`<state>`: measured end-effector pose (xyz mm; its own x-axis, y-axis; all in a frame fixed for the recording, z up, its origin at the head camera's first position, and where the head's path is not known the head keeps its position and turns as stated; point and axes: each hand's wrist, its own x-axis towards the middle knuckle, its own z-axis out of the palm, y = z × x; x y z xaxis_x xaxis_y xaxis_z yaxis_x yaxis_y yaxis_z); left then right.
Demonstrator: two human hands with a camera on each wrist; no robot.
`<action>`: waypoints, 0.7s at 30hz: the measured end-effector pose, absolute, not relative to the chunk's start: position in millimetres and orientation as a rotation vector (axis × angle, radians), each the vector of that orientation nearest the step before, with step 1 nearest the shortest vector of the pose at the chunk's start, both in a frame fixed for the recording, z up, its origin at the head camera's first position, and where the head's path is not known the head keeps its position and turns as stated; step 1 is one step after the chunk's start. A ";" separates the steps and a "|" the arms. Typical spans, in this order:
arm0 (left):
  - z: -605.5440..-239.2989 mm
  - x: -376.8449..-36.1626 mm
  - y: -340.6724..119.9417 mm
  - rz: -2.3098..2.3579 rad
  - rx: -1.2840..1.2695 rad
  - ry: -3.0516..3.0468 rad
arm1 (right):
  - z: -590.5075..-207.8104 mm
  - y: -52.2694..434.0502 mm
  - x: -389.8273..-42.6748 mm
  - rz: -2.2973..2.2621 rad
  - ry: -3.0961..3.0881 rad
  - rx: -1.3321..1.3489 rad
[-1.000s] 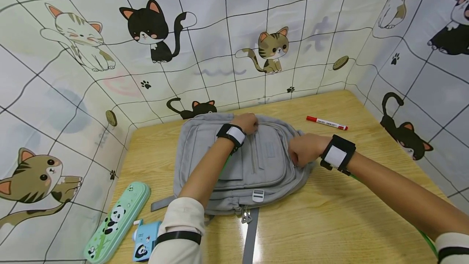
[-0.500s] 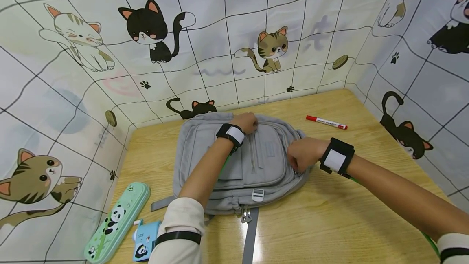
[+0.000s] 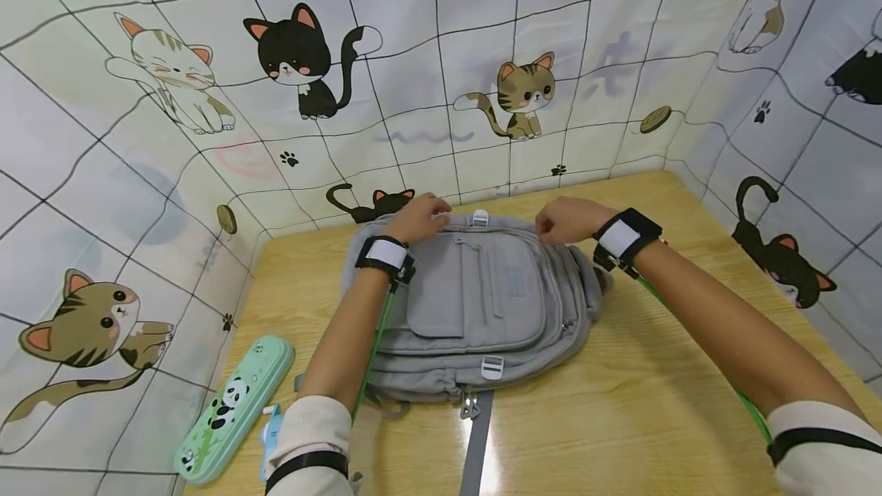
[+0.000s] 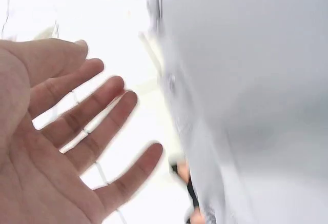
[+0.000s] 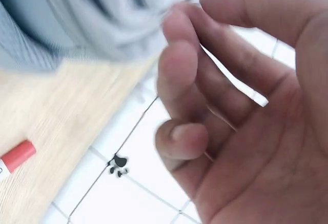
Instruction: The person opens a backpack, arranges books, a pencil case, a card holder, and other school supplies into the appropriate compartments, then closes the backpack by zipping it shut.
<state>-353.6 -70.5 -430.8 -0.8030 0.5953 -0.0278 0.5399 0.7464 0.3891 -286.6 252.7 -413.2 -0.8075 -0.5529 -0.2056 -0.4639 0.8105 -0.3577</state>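
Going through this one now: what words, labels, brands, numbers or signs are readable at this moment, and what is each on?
Readable words, brands or numbers: none.
Backpack: its small patch is too blurred to read.
Red-capped marker: a fragment of lettering at the picture's edge, too little to read.
Wall: a faint, plus-like mark; no legible lettering.

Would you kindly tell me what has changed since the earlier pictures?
The left hand has moved left and towards the wall, its fingers now open. The right hand has moved along the backpack towards the wall; whether it grips anything is unclear. The backpack and green case lie as before.
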 end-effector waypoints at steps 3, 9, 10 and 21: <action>-420.8 -344.0 -113.3 0.552 0.758 2.860 | -423.4 246.7 -319.0 -0.376 2.769 -0.705; -429.5 -325.4 -170.1 0.408 0.478 2.889 | -455.2 239.0 -354.5 -0.327 2.779 -0.664; -433.4 -323.0 -175.4 0.408 0.440 2.866 | -460.0 239.5 -356.5 -0.321 2.781 -0.669; -449.6 -324.3 -204.9 0.444 0.372 2.734 | -470.9 223.4 -364.8 -0.346 2.794 -0.684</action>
<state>-324.3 -204.9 -449.6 -0.9059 0.3069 -0.2918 0.1987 0.9165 0.3471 -364.8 223.4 -470.9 -0.8606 -0.4773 -0.1776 -0.4196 0.8622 -0.2840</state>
